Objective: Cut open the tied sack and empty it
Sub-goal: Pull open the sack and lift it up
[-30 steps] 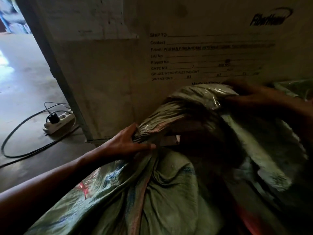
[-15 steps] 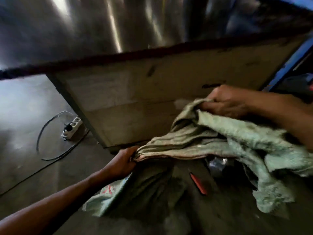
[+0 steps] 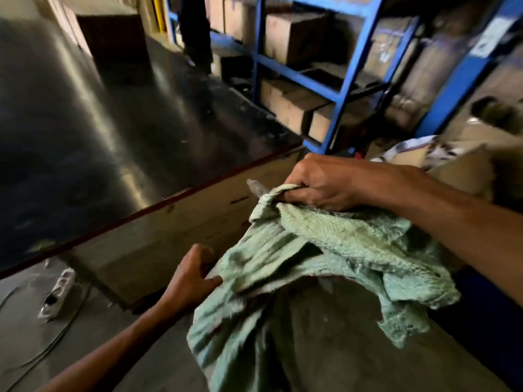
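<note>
A pale green woven sack (image 3: 325, 258) hangs limp in front of me, its fabric crumpled and folded over. My right hand (image 3: 322, 185) is clenched on a bunched corner of the sack at the top. My left hand (image 3: 189, 278) grips the sack's left edge lower down, thumb over the cloth. The sack's inside and whatever it held are hidden in shadow below.
A large wooden crate (image 3: 158, 230) with a dark glossy top stands just behind the sack. A white power strip (image 3: 58, 292) with a cable lies on the concrete floor at left. Blue metal shelving (image 3: 339, 89) with cardboard boxes rises at the back right.
The view has swung upward from the crate's side to its top and the shelving. Both hands have lifted the sack higher; it now hangs slack instead of bulging.
</note>
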Action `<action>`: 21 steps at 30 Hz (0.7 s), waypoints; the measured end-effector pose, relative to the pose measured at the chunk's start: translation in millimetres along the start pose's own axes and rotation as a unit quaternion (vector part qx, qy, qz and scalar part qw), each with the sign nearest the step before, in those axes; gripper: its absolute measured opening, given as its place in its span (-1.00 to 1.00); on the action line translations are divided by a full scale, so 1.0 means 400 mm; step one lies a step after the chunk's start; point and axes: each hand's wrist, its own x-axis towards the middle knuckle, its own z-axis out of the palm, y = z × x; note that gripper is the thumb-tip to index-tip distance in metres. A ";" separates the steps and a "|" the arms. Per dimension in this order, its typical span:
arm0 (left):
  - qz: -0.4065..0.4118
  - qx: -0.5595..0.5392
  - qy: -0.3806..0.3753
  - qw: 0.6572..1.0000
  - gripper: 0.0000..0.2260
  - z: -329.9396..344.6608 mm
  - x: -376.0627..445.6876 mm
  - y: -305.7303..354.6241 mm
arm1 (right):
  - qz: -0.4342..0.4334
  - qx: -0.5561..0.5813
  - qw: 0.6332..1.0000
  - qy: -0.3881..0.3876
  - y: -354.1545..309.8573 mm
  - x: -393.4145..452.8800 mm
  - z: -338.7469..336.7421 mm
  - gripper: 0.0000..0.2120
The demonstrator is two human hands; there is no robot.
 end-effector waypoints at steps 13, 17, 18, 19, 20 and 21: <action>0.350 -0.068 -0.150 0.922 -0.76 0.272 -0.088 0.552 | 0.209 -0.165 0.961 0.073 0.133 -0.609 -0.096 -0.88; 0.328 -0.104 -0.142 0.928 -0.91 0.374 -0.122 0.717 | 0.280 -0.221 0.917 0.178 0.177 -0.758 -0.047 -0.77; 0.312 -0.118 -0.139 0.932 -0.92 0.402 -0.124 0.757 | 0.304 -0.231 0.901 0.207 0.183 -0.790 -0.030 -0.72; 0.294 -0.131 -0.137 0.937 -0.91 0.424 -0.123 0.790 | 0.331 -0.235 0.884 0.232 0.181 -0.814 -0.012 -0.65; 0.279 -0.150 -0.142 0.938 -0.89 0.446 -0.122 0.828 | 0.360 -0.242 0.864 0.257 0.179 -0.843 0.012 -0.59; 0.269 -0.177 -0.153 0.934 -0.86 0.465 -0.120 0.864 | 0.380 -0.247 0.843 0.288 0.176 -0.866 0.043 -0.57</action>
